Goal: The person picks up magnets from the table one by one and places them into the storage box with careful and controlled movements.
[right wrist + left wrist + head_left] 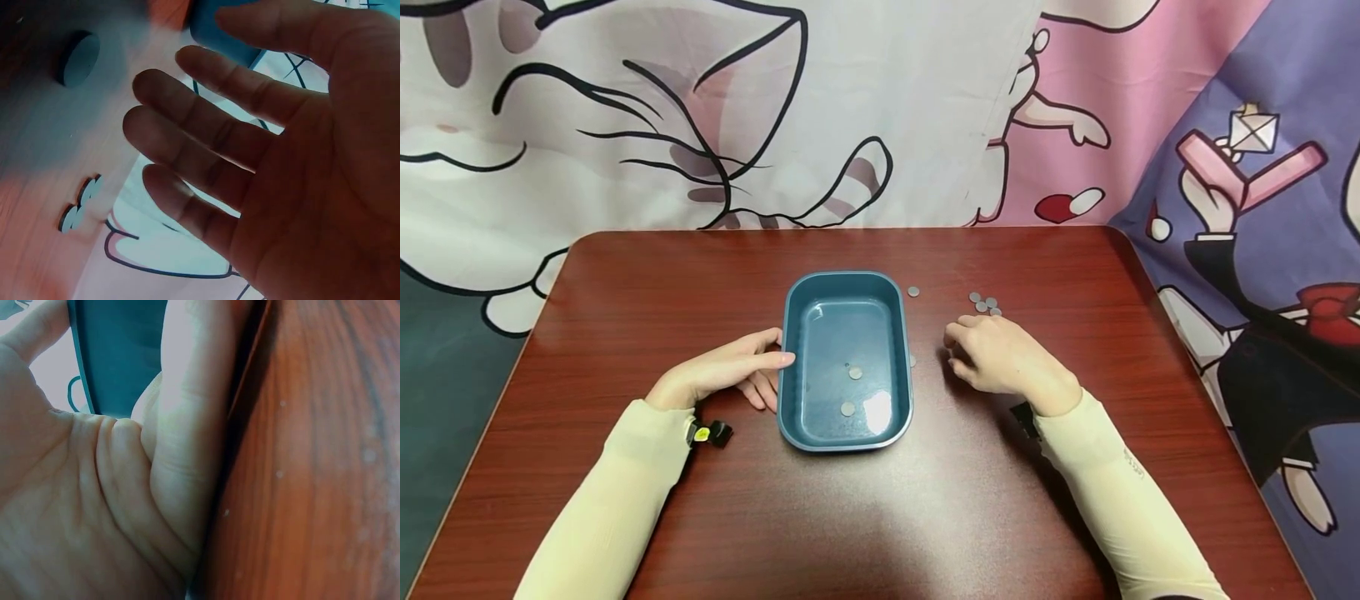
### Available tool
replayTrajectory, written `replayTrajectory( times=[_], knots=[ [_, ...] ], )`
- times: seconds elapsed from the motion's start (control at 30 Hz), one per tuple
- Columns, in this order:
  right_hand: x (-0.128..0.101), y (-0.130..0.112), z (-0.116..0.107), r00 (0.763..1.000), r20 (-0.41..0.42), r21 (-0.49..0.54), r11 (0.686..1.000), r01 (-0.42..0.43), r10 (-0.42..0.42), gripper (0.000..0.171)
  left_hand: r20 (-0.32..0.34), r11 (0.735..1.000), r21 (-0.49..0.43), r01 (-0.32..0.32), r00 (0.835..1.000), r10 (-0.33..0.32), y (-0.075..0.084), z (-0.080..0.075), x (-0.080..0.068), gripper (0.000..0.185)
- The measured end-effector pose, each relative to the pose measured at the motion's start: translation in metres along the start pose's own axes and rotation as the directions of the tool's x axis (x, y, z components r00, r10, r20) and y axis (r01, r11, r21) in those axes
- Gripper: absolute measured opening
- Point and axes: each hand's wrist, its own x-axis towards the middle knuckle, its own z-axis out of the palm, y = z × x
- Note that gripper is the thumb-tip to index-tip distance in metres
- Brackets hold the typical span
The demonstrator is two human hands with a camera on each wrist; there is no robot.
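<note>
A blue rectangular container point(846, 333) with rounded corners stands on the table. My left hand point(726, 367) holds its left wall, the thumb over the rim and the fingers along the outside. Two small grey discs, a nearer disc point(847, 408) and a farther disc point(855, 373), lie inside on the bottom. To the right of the container, my right hand point(1000, 350) hovers low over the table. Its fingers bend loosely with nothing between them in the right wrist view, where a thick round disc point(81, 59) appears beyond the fingertips.
Several grey discs point(982, 306) lie in a cluster just beyond my right hand. One single disc point(913, 292) lies by the container's far right corner, and another disc point(913, 361) peeks out beside its right wall. A printed cloth point(850, 100) hangs behind the brown table point(715, 492).
</note>
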Motion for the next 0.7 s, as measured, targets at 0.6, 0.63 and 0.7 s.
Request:
replayTrajectory(
  times=[0.6,0.63,0.7],
  knots=[
    [-0.003,0.014,0.001,0.968,0.199,-0.029,0.988,-0.150,0.152,0.024,-0.002,1.000,0.002,-0.001,1.000,0.001,0.000,0.000,0.000,0.048],
    [-0.003,0.015,0.001,0.966,0.207,-0.025,0.988,-0.153,0.155,0.024,-0.004,1.000,0.002,0.001,1.000,-0.001,0.001,0.000,0.000,0.048],
    [-0.004,0.017,0.000,0.962,0.223,-0.017,0.987,-0.160,0.160,0.024,-0.006,1.000,0.002,0.007,1.000,-0.007,0.001,0.000,0.000,0.048]
  ],
)
